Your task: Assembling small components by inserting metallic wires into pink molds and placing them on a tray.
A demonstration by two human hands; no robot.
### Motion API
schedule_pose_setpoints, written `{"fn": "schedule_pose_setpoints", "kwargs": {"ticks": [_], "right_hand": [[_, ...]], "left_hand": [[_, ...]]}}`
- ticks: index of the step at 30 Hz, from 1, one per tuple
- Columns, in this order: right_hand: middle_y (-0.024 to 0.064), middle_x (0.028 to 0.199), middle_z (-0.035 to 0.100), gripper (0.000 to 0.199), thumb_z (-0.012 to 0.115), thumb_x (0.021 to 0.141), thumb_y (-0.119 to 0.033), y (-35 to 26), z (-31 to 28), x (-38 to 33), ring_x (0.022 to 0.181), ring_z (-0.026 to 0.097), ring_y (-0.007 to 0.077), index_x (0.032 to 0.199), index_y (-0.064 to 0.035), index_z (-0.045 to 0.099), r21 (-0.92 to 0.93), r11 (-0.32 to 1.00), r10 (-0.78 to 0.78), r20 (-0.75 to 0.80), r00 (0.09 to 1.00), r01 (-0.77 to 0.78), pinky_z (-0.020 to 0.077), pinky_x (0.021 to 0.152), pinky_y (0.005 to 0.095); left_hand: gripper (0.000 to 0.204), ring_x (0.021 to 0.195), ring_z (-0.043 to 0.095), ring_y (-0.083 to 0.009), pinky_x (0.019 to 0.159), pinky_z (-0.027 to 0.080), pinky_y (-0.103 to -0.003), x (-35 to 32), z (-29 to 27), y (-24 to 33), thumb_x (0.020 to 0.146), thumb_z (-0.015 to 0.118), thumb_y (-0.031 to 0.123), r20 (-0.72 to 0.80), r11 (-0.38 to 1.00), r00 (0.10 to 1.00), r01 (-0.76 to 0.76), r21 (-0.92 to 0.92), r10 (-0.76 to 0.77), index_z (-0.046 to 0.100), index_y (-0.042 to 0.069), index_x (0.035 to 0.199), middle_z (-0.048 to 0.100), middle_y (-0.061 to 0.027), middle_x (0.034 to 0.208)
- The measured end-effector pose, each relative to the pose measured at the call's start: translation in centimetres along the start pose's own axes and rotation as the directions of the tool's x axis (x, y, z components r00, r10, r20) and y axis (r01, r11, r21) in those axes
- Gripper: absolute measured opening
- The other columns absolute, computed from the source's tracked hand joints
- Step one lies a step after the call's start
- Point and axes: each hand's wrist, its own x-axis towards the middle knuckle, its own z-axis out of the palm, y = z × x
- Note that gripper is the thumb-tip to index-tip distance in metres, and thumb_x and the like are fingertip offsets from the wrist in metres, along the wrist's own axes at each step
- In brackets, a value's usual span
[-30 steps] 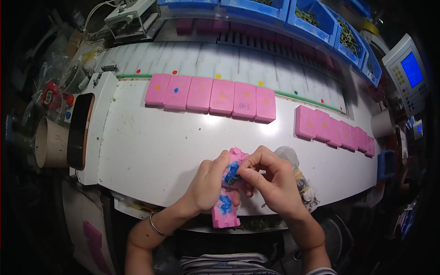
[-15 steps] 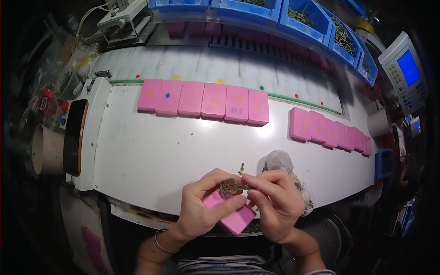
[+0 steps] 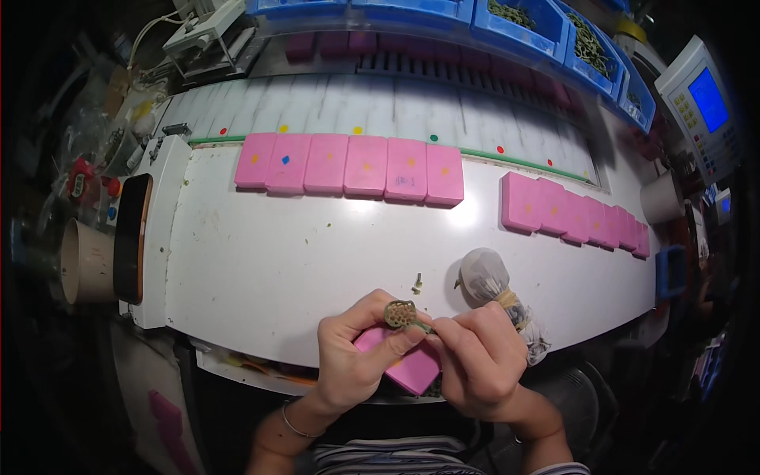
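Note:
My left hand (image 3: 356,344) is closed around a round, greenish-brown dried plant piece (image 3: 400,313), pinched between thumb and fingers. Its pitted tan face is turned up, and a green strand or stem (image 3: 426,326) runs off its right side. The tip of that stem is between the closed thumb and fingers of my right hand (image 3: 484,360). Below the plant piece, a pink box (image 3: 417,372) is tilted under my left thumb; my fingers partly hide it, and how it is supported cannot be seen. Small plant bits (image 3: 418,282) lie on the white table just beyond my hands.
A tied translucent bag (image 3: 484,275) lies beside my right hand. Pink boxes stand in a left row (image 3: 366,168) and a right row (image 3: 554,207). Blue bins (image 3: 522,28) of dried plant overhang the back. A phone (image 3: 132,237) and a cup (image 3: 84,261) are left, a display (image 3: 704,103) right.
My right fingers have drawn closer together on the stem and shifted slightly down. The plant piece's pitted face shows more fully. The whole view has shifted a little.

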Motion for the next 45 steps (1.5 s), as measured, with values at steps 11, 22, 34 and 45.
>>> {"fn": "schedule_pose_setpoints", "kwargs": {"ticks": [11, 22, 34, 45], "right_hand": [[-0.0024, 0.061, 0.038, 0.031, 0.039, 0.097, -0.02, 1.7, -2.2, 1.4, 0.057, 0.04, 0.0062, 0.072, -0.0036, 0.048, 0.546, 0.349, 0.27, 0.719, 0.64, -0.761, 0.0329, 0.053, 0.0214], [-0.0032, 0.06, 0.044, 0.036, 0.04, 0.095, -0.032, 2.7, -1.4, 1.7, 0.046, 0.031, 0.0065, 0.071, -0.007, 0.05, 0.387, 0.031, 0.265, 0.886, 0.381, -0.922, 0.0251, 0.044, 0.021], [0.0045, 0.075, 0.062, 0.019, 0.058, 0.087, -0.015, 3.1, -2.3, 15.5, 0.064, 0.054, 0.0064, 0.088, 0.0036, 0.062, 0.561, 0.625, 0.308, 0.462, 0.831, -0.543, 0.0433, 0.052, 0.0219], [0.0107, 0.102, 0.056, 0.03, 0.048, 0.08, 0.013, -0.8, -1.3, 6.1, 0.092, 0.059, 0.0182, 0.105, -0.0017, 0.055, 0.403, 0.91, -0.006, 0.254, 0.967, -0.101, 0.0508, 0.076, 0.0307]], "left_hand": [[0.007, 0.075, 0.055, -0.0097, 0.07, 0.044, -0.022, 0.2, 0.3, 0.7, 0.081, 0.064, 0.0, 0.053, 0.994, 0.997, -0.062, 0.094, 0.057, 0.065, -0.004, 0.087, 0.059, -0.0055, 0.081], [0.008, 0.076, 0.057, -0.0093, 0.07, 0.045, -0.022, 0.1, -0.7, 1.3, 0.08, 0.064, -0.002, 0.017, 0.963, 0.997, -0.082, 0.256, 0.08, 0.066, -0.004, 0.087, 0.06, -0.005, 0.082], [0.019, 0.073, 0.057, -0.0073, 0.066, 0.047, -0.02, 1.9, -1.4, 2.6, 0.086, 0.06, 0.012, -0.022, 0.991, 0.991, 0.131, 0.008, -0.131, 0.066, -0.003, 0.096, 0.063, -0.0049, 0.083], [0.077, 0.074, 0.062, -0.0241, 0.069, 0.054, -0.036, 2.1, -0.4, 2.8, 0.088, 0.023, 0.064, 0.063, 0.869, 0.904, 0.425, -0.255, -0.424, 0.042, -0.003, 0.121, 0.059, -0.0176, 0.101]]}}
